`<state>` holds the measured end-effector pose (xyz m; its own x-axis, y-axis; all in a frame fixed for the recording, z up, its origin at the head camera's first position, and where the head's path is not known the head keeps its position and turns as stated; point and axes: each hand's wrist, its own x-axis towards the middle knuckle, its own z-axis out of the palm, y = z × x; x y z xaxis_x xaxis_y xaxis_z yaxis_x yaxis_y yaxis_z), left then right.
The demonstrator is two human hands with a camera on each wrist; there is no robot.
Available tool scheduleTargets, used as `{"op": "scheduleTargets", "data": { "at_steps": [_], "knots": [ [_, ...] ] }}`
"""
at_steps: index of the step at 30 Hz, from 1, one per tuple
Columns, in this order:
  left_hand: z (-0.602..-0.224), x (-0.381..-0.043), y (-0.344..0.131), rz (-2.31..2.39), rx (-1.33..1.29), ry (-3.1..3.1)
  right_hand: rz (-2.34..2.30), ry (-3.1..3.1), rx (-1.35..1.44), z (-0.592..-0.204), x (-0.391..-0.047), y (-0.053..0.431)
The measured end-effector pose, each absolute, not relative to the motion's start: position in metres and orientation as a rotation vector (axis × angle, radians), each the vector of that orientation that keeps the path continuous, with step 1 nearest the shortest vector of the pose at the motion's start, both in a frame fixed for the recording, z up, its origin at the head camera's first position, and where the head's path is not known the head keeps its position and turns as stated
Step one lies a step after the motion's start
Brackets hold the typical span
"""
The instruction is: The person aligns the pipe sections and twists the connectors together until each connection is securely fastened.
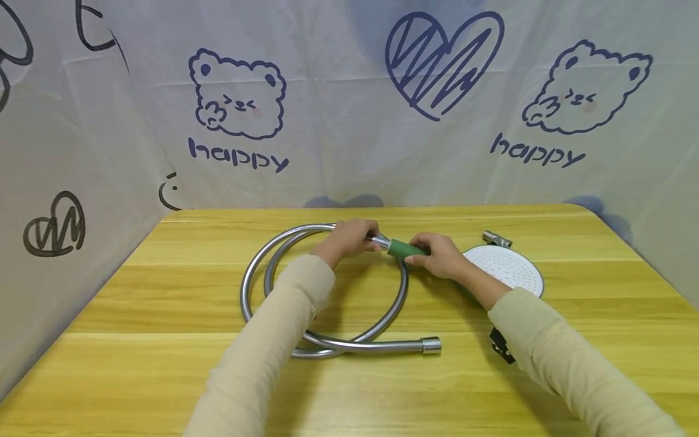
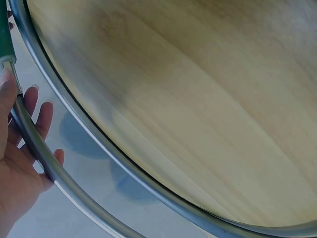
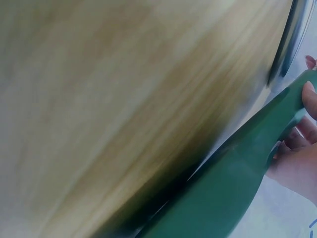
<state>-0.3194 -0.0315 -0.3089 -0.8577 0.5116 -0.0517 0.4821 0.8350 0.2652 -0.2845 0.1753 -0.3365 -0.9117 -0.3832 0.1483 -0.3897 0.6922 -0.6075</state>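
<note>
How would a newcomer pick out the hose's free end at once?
On the yellow wood-grain tabletop, find the coiled silver metal hose. Along its near edge, one strand runs right, past the loop, to a shiny cylindrical metal connector. Unlike the hose's other end, which the left hand grips beside the smooth green shower-head handle, this one touches no hand.

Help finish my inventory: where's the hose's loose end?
In the head view, the loose end lies below the right hand, between the hose coil and the black piece.

One showerhead (image 1: 505,267), one hose (image 1: 382,346), one table (image 1: 136,376)
</note>
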Motion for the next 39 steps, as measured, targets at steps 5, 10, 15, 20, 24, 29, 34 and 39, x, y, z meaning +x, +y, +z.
{"op": "scheduleTargets", "data": {
  "at_steps": [5, 10, 15, 20, 24, 29, 34, 39],
  "knots": [
    [-0.3085, -0.3197, -0.0337, 0.351, 0.823, 2.886, 1.035, -2.877, 0.668, -0.3378, -0.2849, 0.1749],
    [-0.3092, -0.3224, -0.0375, 0.341, 0.890, 2.866, 1.018, -2.892, 0.667, -0.3390, -0.2862, 0.1750],
    [-0.3092, -0.3232, -0.0367, 0.316, 0.886, 2.866, 1.007, -2.899, 0.667, -0.3381, -0.2855, 0.1750],
    [-0.3075, -0.3217, -0.0346, 0.300, 0.831, 2.887, 1.011, -2.895, 0.661, -0.3372, -0.2845, 0.1753],
    [-0.3066, -0.3203, -0.0342, 0.298, 0.816, 2.903, 1.013, -2.895, 0.649, -0.3364, -0.2837, 0.1748],
    [-0.3066, -0.3189, -0.0336, 0.307, 0.823, 2.909, 1.014, -2.903, 0.632, -0.3355, -0.2833, 0.1741],
    [-0.3072, -0.3188, -0.0330, 0.297, 0.814, 2.901, 1.015, -2.907, 0.633, -0.3351, -0.2839, 0.1739],
    [-0.3071, -0.3200, -0.0336, 0.308, 0.801, 2.874, 1.019, -2.900, 0.645, -0.3355, -0.2849, 0.1741]
  ]
}}
